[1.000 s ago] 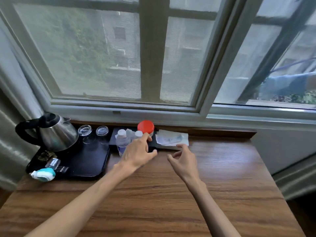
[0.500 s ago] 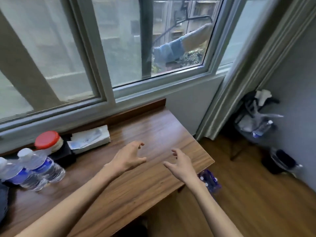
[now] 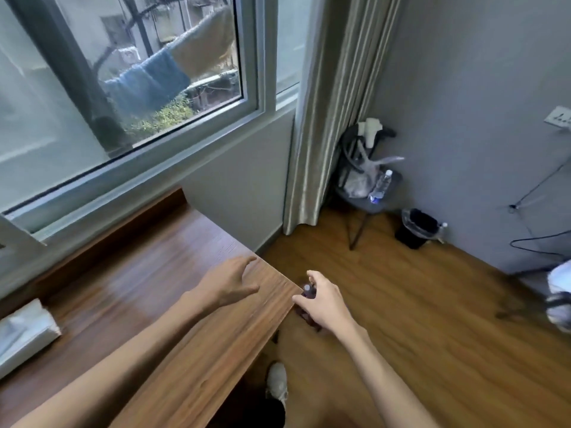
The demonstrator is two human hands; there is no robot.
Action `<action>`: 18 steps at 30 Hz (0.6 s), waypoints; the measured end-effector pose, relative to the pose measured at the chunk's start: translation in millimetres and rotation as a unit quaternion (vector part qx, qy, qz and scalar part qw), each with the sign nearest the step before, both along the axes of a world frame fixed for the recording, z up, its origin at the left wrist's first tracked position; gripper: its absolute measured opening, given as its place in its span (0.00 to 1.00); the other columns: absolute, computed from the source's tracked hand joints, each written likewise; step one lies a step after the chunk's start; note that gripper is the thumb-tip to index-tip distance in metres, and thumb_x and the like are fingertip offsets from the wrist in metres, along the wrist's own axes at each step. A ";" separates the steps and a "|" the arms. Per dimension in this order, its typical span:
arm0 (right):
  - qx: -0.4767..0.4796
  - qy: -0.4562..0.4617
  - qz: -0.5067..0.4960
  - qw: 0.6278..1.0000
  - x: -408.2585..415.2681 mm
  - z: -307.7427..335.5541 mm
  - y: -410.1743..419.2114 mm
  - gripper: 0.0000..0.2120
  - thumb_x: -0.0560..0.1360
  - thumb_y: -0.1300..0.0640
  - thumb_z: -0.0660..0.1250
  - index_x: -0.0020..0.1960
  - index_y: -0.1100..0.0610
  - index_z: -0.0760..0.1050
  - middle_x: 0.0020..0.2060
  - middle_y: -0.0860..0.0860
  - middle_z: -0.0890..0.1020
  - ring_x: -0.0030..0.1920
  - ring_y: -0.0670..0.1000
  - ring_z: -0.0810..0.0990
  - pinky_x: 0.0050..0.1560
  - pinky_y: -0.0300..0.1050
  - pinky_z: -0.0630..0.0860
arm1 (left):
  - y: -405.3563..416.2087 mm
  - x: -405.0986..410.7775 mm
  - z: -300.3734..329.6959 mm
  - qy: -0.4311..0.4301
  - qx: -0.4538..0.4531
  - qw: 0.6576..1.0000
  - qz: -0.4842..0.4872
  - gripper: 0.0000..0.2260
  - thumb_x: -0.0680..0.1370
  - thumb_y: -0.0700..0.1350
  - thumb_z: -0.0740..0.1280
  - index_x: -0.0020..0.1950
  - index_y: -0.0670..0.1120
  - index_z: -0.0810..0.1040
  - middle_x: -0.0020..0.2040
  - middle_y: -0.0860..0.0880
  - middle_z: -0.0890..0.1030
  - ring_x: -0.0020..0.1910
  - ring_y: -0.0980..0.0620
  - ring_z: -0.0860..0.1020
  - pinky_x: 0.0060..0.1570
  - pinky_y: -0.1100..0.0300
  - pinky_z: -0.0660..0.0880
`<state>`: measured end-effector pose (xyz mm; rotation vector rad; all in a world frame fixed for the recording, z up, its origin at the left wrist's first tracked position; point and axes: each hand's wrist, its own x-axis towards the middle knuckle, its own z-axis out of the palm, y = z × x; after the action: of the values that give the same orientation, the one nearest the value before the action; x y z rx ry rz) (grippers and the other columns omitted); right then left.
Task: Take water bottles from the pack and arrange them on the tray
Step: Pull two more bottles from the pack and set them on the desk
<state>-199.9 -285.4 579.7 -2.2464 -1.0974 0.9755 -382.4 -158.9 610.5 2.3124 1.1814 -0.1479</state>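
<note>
My view faces the right end of the wooden table [image 3: 148, 304]. The tray and the bottles on it are out of sight. The bottle pack [image 3: 304, 316] stands on the floor just past the table's corner, mostly hidden under my right hand [image 3: 326, 305]. One bottle cap [image 3: 306, 287] shows between that hand's thumb and fingers. The right hand hovers over the pack with fingers spread and nothing in it. My left hand [image 3: 230, 285] is open above the table's right end, empty.
A white tissue pack [image 3: 24, 330] lies at the table's left. Beyond the table are a curtain [image 3: 324, 118], a small stool [image 3: 367, 205] holding a single water bottle [image 3: 381, 185], and a black bin [image 3: 417, 228]. My shoe [image 3: 277, 383] is by the table.
My view swung right, away from the tray and its bottles. The right hand moved off the table's corner and down over the pack. The left hand stayed open above the table.
</note>
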 end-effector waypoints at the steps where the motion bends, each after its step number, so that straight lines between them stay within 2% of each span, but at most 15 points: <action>1: -0.003 -0.001 -0.004 1.000 13.1 -4.6 5.6 0.35 0.71 0.48 0.74 0.75 0.51 0.66 0.69 0.51 0.75 0.66 0.53 0.76 0.67 0.48 0.72 | 8.8 14.3 -2.6 -0.002 0.001 1.000 -0.006 0.31 0.76 0.54 0.69 0.76 0.48 0.65 0.74 0.47 0.71 0.72 0.49 0.70 0.69 0.54 0.68; 5: -0.021 0.012 -0.041 0.999 69.2 -26.7 27.0 0.36 0.69 0.45 0.74 0.74 0.49 0.66 0.68 0.50 0.76 0.68 0.52 0.74 0.69 0.52 0.70 | 40.3 72.5 -15.6 -0.002 -0.013 1.000 -0.021 0.29 0.77 0.53 0.68 0.76 0.47 0.65 0.74 0.47 0.71 0.72 0.49 0.70 0.69 0.55 0.69; 9: -0.024 0.041 -0.075 0.996 118.3 -39.7 40.1 0.35 0.71 0.50 0.75 0.74 0.54 0.67 0.68 0.53 0.76 0.68 0.53 0.74 0.69 0.49 0.70 | 67.0 129.3 -35.9 0.014 -0.037 0.998 -0.049 0.29 0.76 0.53 0.69 0.75 0.46 0.66 0.73 0.46 0.72 0.72 0.48 0.71 0.70 0.54 0.69; 18: -0.044 0.132 -0.136 0.981 219.5 -98.0 68.0 0.34 0.72 0.55 0.75 0.75 0.57 0.66 0.69 0.54 0.75 0.68 0.54 0.74 0.68 0.51 0.71 | 99.9 252.4 -97.1 0.059 -0.126 0.990 -0.021 0.30 0.77 0.49 0.70 0.76 0.43 0.65 0.73 0.43 0.72 0.72 0.45 0.71 0.70 0.55 0.68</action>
<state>19.7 -217.4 481.7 -2.1820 -0.6264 1.1803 -130.0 -59.0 513.4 2.1297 1.1004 -0.4298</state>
